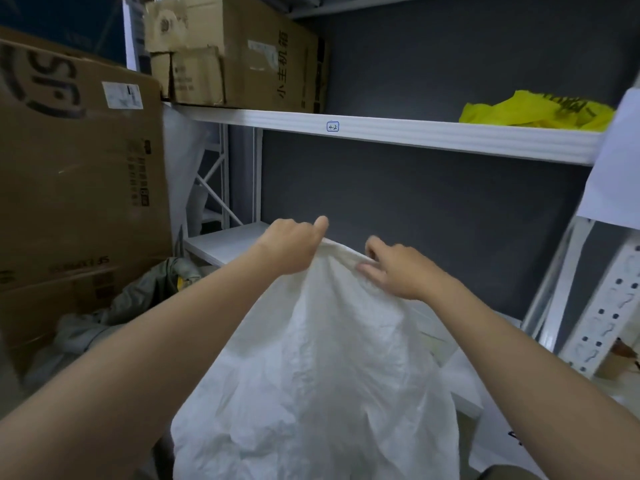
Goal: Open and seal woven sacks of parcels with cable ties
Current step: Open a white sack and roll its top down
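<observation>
A white woven sack [318,368] stands in front of me, full and crumpled, its top edge pulled up to the height of the lower shelf. My left hand [294,244] grips the left part of the sack's mouth with curled fingers. My right hand [398,268] pinches the right part of the same edge, fingers bent over the fabric. The two hands are close together, with a short stretch of bunched rim between them. No cable tie is in sight. What is inside the sack is hidden.
A white metal rack [381,133] stands behind the sack, with cardboard boxes [235,53] and a yellow bag [533,110] on its upper shelf. A large brown carton [76,188] leans at the left, grey-green cloth [138,299] below it. A perforated rack post [609,306] rises at right.
</observation>
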The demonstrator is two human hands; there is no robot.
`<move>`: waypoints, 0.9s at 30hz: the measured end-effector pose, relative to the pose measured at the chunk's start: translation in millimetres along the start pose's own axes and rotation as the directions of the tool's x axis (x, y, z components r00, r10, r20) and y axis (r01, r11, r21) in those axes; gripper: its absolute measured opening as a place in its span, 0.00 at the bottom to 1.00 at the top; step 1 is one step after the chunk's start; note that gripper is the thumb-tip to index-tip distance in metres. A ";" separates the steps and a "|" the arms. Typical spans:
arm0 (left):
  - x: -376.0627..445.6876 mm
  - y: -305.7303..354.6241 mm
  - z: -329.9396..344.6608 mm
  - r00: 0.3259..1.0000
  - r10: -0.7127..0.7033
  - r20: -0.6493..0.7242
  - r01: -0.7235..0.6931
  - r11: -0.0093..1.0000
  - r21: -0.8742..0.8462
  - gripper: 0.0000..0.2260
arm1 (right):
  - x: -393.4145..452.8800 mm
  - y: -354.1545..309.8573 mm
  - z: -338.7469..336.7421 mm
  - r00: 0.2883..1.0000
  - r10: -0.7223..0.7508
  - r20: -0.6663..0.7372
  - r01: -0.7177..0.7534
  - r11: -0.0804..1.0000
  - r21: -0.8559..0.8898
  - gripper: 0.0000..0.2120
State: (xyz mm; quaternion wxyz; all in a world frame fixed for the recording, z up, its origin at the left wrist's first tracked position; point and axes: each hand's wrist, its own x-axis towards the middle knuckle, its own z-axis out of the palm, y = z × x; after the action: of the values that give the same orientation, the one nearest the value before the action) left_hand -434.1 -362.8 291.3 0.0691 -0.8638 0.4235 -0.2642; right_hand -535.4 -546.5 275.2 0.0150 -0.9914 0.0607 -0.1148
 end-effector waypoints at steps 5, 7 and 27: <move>1.3 11.9 14.7 0.996 -0.016 0.093 0.015 1.000 0.013 0.20 | -2.2 -7.3 -6.7 0.948 0.011 0.319 -0.040 0.996 0.084 0.15; 2.6 13.0 11.2 0.940 -0.036 0.339 0.056 0.997 -0.050 0.17 | 3.0 -9.9 0.1 0.986 -0.080 0.147 0.114 0.965 -0.236 0.11; -35.1 5.7 59.2 0.973 -0.046 0.227 0.035 0.998 0.053 0.15 | -2.3 0.5 52.7 0.960 0.279 -0.010 -0.246 0.828 -0.504 0.27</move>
State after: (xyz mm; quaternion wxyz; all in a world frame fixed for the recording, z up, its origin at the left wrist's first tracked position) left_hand -425.2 -345.6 225.0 0.1331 -0.8948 0.3886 -0.1749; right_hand -525.6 -545.9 223.5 -0.2250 -0.9465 0.2234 -0.0604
